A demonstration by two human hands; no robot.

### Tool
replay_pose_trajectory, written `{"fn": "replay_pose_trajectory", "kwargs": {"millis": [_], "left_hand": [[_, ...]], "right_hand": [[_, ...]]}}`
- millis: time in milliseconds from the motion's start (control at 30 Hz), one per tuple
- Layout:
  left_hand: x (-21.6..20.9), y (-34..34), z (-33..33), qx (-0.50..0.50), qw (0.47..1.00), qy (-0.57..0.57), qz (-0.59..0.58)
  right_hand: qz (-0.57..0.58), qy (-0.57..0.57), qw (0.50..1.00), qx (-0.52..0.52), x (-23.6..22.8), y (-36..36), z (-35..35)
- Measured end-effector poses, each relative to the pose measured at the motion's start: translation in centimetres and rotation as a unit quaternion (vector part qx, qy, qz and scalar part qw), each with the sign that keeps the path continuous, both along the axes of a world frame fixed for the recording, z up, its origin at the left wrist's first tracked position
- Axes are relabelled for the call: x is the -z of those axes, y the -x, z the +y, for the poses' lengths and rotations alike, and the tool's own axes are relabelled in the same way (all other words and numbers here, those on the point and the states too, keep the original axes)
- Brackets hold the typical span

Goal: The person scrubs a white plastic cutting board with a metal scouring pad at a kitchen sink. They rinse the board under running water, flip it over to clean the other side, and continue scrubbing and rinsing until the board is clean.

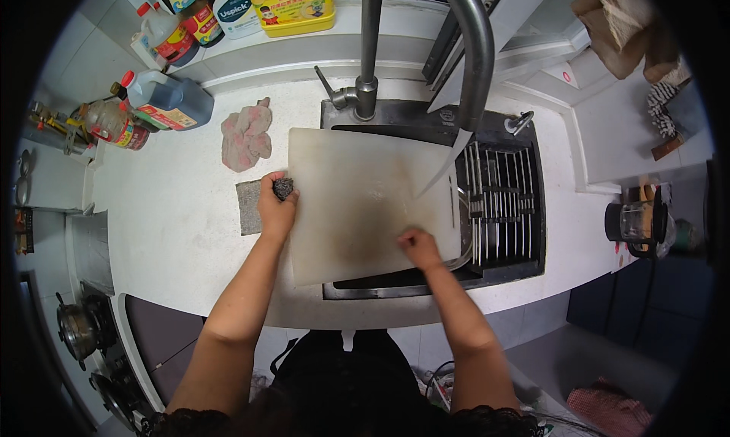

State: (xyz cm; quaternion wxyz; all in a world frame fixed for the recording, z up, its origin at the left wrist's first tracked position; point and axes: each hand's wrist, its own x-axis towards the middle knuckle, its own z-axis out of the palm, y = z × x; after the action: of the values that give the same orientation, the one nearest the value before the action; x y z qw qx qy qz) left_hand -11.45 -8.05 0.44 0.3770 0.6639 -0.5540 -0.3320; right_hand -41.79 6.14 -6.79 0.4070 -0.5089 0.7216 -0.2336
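Observation:
A large pale cutting board (334,209) with a brownish stain in its middle lies across the sink, its left part over the white counter. My left hand (275,209) is at the board's left edge, closed around a dark steel wool scrubber (283,188). Over the lower right part of the board is my right hand (420,248), its fingers curled in; whatever they may hold is hidden. From the curved grey faucet (475,72) a stream of water (445,165) falls onto the board's right side.
The black sink (538,209) holds a metal rack (502,197) on its right. Left of the board lie a crumpled pinkish cloth (247,133) and a grey pad (249,209). Bottles such as a blue-labelled jug (171,102) stand back left; a yellow tub (293,7) is on the sill.

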Motion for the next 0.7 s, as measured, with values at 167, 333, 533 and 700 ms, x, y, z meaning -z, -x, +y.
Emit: {"fn": "replay_pose_trajectory", "kwargs": {"millis": [167, 333, 533, 700], "left_hand": [[0.2, -0.1, -0.2, -0.002, 1.000, -0.006, 0.005], [0.1, -0.3, -0.3, -0.002, 1.000, -0.013, -0.005], [-1.1, 0.2, -0.3, 0.008, 1.000, -0.017, -0.024], [-0.5, 0.2, -0.2, 0.005, 1.000, -0.014, -0.012]], "right_hand": [[-0.021, -0.010, 0.999, -0.043, -0.1, -1.2, -1.9], [-0.548, -0.267, 0.787, 0.093, -3.0, -5.6, -2.7], [-0.270, -0.298, 0.857, 0.323, 3.4, 5.0, -1.2], [0.077, 0.231, 0.964, 0.104, 2.3, -2.6, -4.4]]}}
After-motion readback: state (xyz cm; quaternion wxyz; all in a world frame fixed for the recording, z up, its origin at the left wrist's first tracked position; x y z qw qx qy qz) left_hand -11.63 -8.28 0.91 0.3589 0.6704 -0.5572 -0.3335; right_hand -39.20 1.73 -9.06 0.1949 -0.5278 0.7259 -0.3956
